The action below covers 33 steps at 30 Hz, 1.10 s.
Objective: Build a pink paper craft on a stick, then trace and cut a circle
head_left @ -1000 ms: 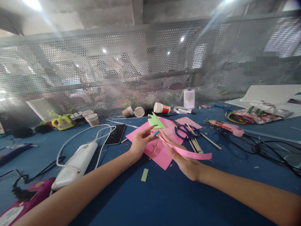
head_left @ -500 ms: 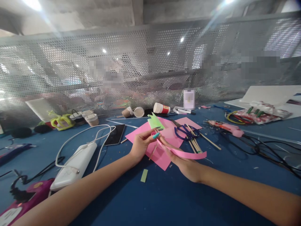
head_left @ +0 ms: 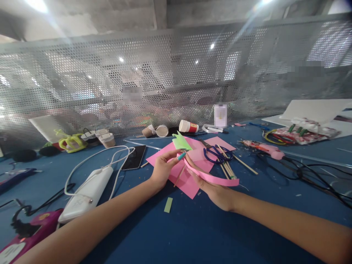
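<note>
Both hands meet over pink paper sheets (head_left: 189, 190) on the blue table. My left hand (head_left: 162, 168) pinches one end of a pink paper strip (head_left: 220, 180) between thumb and fingers. Along the strip, my right hand (head_left: 218, 192) has its fingers closed on it near that same end, while the free end curves out to the right over the hand. A thin wooden stick (head_left: 180, 176) slants down from the fingertips; whether it is gripped is hidden. Folded light green paper (head_left: 180, 141) lies just beyond the hands. Blue-handled scissors (head_left: 218, 154) rest to the right.
Wooden sticks (head_left: 244, 164) lie beside the scissors, and a glue gun (head_left: 264, 149) with its black cable is farther right. On the left are a phone (head_left: 134, 157), a white power bank (head_left: 88, 194) and a purple power strip (head_left: 35, 234). Paper cups (head_left: 188, 126) lie at the back.
The strip's free end has shifted slightly left and down. My hands keep nearly the same place and grip.
</note>
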### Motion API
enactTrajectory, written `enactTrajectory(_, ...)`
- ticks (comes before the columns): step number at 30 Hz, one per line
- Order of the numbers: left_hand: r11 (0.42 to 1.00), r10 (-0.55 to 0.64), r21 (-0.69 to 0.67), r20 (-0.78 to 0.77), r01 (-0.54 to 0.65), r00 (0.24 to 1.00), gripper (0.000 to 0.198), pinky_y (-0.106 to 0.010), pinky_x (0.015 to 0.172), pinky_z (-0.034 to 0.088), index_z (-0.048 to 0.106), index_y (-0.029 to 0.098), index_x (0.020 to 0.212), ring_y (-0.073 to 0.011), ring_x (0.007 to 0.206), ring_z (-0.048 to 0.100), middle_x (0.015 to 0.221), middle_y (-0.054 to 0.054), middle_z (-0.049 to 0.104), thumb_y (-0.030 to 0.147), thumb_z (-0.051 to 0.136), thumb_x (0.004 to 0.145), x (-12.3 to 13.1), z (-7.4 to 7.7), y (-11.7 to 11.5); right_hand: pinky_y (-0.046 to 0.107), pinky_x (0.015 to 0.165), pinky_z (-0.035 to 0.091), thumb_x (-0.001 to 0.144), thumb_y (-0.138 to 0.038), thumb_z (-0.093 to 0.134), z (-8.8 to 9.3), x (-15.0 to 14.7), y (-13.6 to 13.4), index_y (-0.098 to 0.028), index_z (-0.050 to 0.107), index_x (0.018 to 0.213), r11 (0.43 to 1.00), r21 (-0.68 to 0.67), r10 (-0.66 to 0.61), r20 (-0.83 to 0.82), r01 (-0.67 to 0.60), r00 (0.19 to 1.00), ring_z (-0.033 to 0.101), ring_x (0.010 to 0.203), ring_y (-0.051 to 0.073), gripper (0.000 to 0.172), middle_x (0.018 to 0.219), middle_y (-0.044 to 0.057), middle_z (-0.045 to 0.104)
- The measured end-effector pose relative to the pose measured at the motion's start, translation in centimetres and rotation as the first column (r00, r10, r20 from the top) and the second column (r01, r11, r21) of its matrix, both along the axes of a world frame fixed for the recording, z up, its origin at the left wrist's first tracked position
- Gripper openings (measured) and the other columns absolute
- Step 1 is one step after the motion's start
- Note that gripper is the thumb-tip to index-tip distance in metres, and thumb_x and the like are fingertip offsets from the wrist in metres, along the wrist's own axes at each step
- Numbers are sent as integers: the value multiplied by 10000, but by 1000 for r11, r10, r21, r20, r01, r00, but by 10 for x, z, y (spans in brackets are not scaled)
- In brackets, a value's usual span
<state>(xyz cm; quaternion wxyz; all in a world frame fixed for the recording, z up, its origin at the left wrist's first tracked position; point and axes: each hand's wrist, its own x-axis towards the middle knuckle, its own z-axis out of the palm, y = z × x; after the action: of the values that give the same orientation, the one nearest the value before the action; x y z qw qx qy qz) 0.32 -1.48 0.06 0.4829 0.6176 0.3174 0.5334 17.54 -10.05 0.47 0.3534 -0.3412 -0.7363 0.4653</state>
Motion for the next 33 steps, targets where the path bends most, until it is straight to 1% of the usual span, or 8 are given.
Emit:
enactTrajectory(4,995,94,-41,72,-91,993,253,-366,857,537,716,182,871,-178,849,673,886,-49,734,248,775,634,-1,-1,1,497,1153,-16,907,-638,223,-5,1,3,-309,303,1445,999,-15,33,-28,-34,999,4,1435,199,635,1534,-9,248)
enactTrajectory(7,990,125,-73,120,-117,985,279,-346,759,568,717,176,830,-155,745,648,804,-31,705,264,807,581,0,-1,1,468,1161,-8,923,-614,177,-10,3,5,-284,294,1453,1000,12,-8,-96,9,995,33,1435,190,635,1534,2,250)
enactTrajectory(11,990,137,4,108,-138,985,302,-296,737,547,746,216,866,-89,650,530,720,20,594,240,813,573,0,-2,2,463,1165,5,943,-577,179,-11,2,6,-293,263,1462,998,39,-38,-139,43,990,37,1434,180,597,1539,-12,229)
enactTrajectory(17,986,136,98,9,-137,991,327,-273,793,503,741,269,972,-147,883,509,948,-33,534,254,767,646,-1,-5,4,457,1168,79,950,-563,175,-5,-1,5,-320,179,1478,1000,30,9,-212,-3,977,70,1432,181,581,1556,-31,151)
enactTrajectory(20,994,88,70,-3,-87,996,299,-319,853,505,725,248,1017,-187,989,512,1010,-57,533,317,704,727,-1,-8,5,432,1172,83,953,-559,172,-6,-1,7,-337,143,1481,999,20,42,-258,-38,965,92,1429,176,574,1563,-44,99)
enactTrajectory(24,1000,6,18,79,-7,997,323,-376,951,467,689,202,1074,-235,1158,497,1241,-98,533,381,594,823,1,-14,7,423,1173,92,953,-561,171,-10,-1,10,-347,171,1476,999,2,50,-291,-52,955,136,1423,180,565,1562,-47,110)
enactTrajectory(28,998,-69,11,98,68,993,362,-396,991,438,656,185,1124,-244,1168,527,1269,-103,576,334,627,796,2,-14,9,413,1174,103,953,-559,190,-9,-2,11,-344,224,1467,999,-16,39,-327,-47,944,170,1418,183,558,1552,-38,172)
enactTrajectory(33,1000,-11,20,47,10,999,366,-361,945,469,667,221,1105,-189,1032,601,1159,-57,662,257,680,741,0,-6,4,409,1177,93,957,-553,218,-11,-2,12,-321,189,1478,998,-44,36,-355,-55,934,191,1414,182,571,1543,-12,217)
